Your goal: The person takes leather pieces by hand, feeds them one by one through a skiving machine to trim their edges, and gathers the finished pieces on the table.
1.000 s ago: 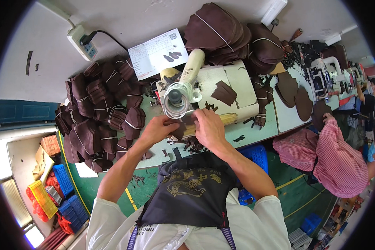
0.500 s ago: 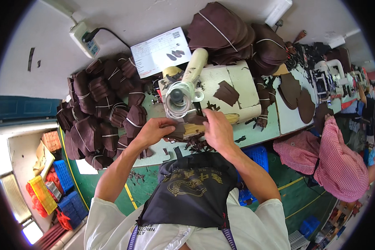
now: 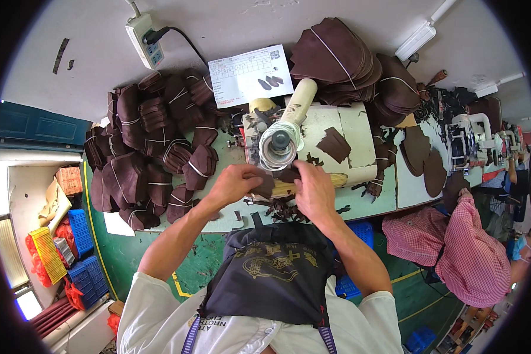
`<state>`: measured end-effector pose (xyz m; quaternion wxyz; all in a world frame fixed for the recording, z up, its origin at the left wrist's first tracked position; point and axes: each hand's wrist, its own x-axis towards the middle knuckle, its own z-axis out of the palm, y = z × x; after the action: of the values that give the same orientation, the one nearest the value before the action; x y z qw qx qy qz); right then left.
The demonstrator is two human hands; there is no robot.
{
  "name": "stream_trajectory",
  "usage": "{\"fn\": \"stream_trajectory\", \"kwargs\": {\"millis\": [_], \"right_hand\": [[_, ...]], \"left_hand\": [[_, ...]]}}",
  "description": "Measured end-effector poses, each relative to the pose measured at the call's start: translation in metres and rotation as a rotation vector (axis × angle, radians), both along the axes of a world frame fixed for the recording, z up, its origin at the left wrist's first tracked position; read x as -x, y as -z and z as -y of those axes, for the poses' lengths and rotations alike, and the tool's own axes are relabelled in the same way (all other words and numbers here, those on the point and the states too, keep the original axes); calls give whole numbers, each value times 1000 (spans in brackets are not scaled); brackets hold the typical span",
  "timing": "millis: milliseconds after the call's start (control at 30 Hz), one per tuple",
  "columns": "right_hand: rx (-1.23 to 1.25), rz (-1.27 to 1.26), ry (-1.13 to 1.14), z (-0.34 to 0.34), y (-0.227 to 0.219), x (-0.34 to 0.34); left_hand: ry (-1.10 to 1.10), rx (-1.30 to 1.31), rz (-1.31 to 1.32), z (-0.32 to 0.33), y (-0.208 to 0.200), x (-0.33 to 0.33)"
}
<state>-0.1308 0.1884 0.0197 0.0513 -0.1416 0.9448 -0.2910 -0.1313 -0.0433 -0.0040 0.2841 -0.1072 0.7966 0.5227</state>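
Observation:
My left hand [image 3: 237,185] pinches a small dark brown leather piece [image 3: 265,185] between thumb and fingers, at the front of a cream bench machine [image 3: 360,131]. Just right of it, my right hand [image 3: 314,190] has its fingers closed at the edge of another brown piece [image 3: 288,175], below the machine's round head [image 3: 280,140] with clear tubing coiled around it. The fingertips partly hide this piece. A yellowish strip [image 3: 338,179] runs along the machine's front edge beside my right hand. Dark scraps [image 3: 283,209] lie beneath my hands. On the machine top rests a flat brown piece [image 3: 334,145].
Tied bundles of brown pieces [image 3: 124,177] crowd the table's left. Large tied stacks [image 3: 336,56] stand behind the machine, beside a printed sheet [image 3: 251,74]. Flat brown pieces [image 3: 413,150] lie to the right. A co-worker in a pink checked top [image 3: 472,248] sits at right.
The view has shifted, so the table sits further right and lower. The piece in my left hand is now tilted up off the strip; my right hand stays beside the machine head.

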Motion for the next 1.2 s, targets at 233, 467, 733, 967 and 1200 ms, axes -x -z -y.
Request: {"fn": "stream_trajectory", "kwargs": {"millis": [233, 467, 733, 967, 1200], "right_hand": [[301, 73, -15, -9, 13, 0], [51, 38, -18, -8, 9, -5], [251, 48, -81, -10, 11, 0], [74, 19, 13, -10, 5, -3], [151, 80, -84, -1, 9, 4]], "left_hand": [[-24, 162, -110, -18, -16, 5], [-15, -144, 22, 5, -3, -8], [47, 119, 75, -9, -15, 7], [-84, 2, 3, 6, -3, -2], [-17, 0, 28, -17, -16, 7]]}}
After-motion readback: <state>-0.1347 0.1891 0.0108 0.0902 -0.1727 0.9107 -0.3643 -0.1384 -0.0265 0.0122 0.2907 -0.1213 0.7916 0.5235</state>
